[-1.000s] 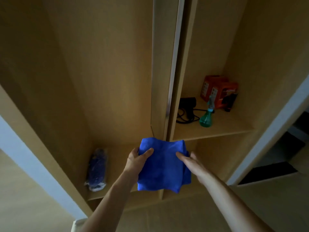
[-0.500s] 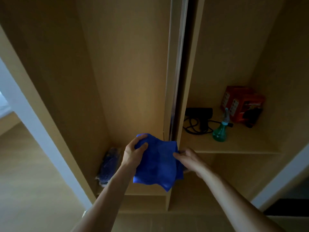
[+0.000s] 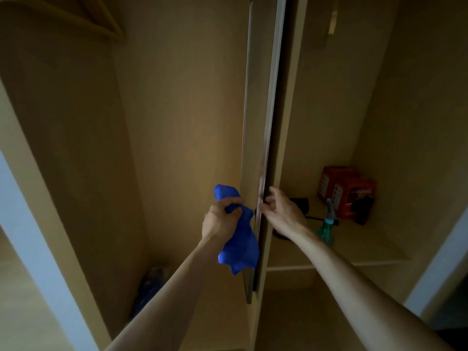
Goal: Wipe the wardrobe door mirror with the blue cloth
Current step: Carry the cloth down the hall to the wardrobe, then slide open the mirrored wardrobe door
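Note:
The wardrobe door [image 3: 268,110] stands almost edge-on in the middle of the head view, showing its silver metal edge strip. Its mirror face is barely visible from this angle. My left hand [image 3: 219,221] grips the bunched blue cloth [image 3: 240,247], which hangs down just left of the door edge. My right hand [image 3: 281,211] is at the door's edge at the same height, fingertips and thumb pinching the metal strip.
Right of the door, a shelf [image 3: 354,254] carries a green spray bottle [image 3: 326,229], a red box [image 3: 347,193] and a black device with a cable [image 3: 300,202]. A dark wrapped bundle [image 3: 149,290] lies low in the left compartment. A wooden hanger [image 3: 88,24] hangs top left.
My right hand let go of the cloth and moved to the door edge. My left hand bunched the cloth and raised it. The view tilted upward and closer to the door.

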A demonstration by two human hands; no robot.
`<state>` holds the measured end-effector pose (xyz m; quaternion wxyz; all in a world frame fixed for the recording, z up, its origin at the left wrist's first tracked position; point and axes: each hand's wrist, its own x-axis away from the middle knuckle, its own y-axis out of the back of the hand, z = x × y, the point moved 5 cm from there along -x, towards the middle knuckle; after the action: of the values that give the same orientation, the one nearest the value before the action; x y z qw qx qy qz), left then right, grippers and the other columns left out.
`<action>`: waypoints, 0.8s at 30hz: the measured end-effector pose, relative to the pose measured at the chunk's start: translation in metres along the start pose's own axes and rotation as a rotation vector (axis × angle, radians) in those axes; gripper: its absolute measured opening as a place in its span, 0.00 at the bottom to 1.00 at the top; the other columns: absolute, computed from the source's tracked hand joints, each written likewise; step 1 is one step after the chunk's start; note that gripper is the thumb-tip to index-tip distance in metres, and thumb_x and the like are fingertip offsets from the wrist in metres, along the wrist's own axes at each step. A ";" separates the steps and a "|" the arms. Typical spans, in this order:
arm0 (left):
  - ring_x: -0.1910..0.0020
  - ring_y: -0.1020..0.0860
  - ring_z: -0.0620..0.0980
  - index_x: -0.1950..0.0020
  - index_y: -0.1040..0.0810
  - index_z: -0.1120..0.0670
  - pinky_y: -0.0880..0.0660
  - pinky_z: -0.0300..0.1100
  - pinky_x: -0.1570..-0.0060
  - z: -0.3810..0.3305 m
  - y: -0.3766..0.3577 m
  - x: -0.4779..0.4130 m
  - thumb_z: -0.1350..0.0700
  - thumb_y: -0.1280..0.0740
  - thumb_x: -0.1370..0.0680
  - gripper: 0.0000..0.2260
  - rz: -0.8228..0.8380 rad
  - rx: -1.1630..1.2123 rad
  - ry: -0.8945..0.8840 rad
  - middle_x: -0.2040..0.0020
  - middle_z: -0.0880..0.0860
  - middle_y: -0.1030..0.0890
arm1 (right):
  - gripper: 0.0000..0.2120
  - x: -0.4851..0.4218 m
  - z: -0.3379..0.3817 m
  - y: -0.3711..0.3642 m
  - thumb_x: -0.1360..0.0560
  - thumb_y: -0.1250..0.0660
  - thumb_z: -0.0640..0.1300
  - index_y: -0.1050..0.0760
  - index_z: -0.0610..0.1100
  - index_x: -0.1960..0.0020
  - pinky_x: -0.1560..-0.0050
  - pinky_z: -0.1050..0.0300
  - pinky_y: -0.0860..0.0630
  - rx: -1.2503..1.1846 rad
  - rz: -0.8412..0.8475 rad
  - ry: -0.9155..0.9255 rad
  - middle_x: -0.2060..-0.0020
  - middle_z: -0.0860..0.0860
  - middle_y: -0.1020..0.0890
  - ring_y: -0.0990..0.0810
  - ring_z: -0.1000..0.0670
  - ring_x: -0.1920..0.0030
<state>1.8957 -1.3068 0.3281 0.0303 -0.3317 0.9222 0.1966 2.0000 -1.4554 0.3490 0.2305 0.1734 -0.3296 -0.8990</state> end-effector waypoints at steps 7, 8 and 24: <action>0.38 0.21 0.54 0.30 0.23 0.42 0.24 0.44 0.45 -0.037 -0.017 -0.028 0.50 0.35 0.17 0.16 0.054 -0.134 -0.059 0.34 0.52 0.20 | 0.29 -0.019 0.018 0.001 0.16 0.40 0.52 0.46 0.53 0.19 0.37 0.53 0.24 -0.123 0.012 -0.011 0.24 0.51 0.33 0.26 0.52 0.32; 0.37 0.22 0.55 0.29 0.23 0.42 0.24 0.45 0.43 -0.040 -0.019 -0.030 0.50 0.35 0.17 0.16 0.062 -0.151 -0.066 0.33 0.52 0.20 | 0.29 -0.021 0.018 0.000 0.16 0.40 0.52 0.46 0.53 0.18 0.33 0.48 0.26 -0.151 0.016 -0.033 0.23 0.50 0.34 0.29 0.49 0.28; 0.53 0.21 0.48 0.47 0.20 0.45 0.21 0.48 0.51 -0.067 -0.033 -0.017 0.50 0.33 0.18 0.03 -0.034 -0.186 -0.084 0.54 0.45 0.20 | 0.12 -0.027 0.005 0.017 0.16 0.42 0.53 0.29 0.53 0.35 0.46 0.46 0.19 -0.122 -0.017 0.047 0.46 0.55 0.20 0.18 0.51 0.50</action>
<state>1.9344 -1.3455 0.3820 0.0412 -0.3404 0.8920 0.2945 2.0252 -1.4502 0.3690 0.2407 0.1831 -0.2670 -0.9150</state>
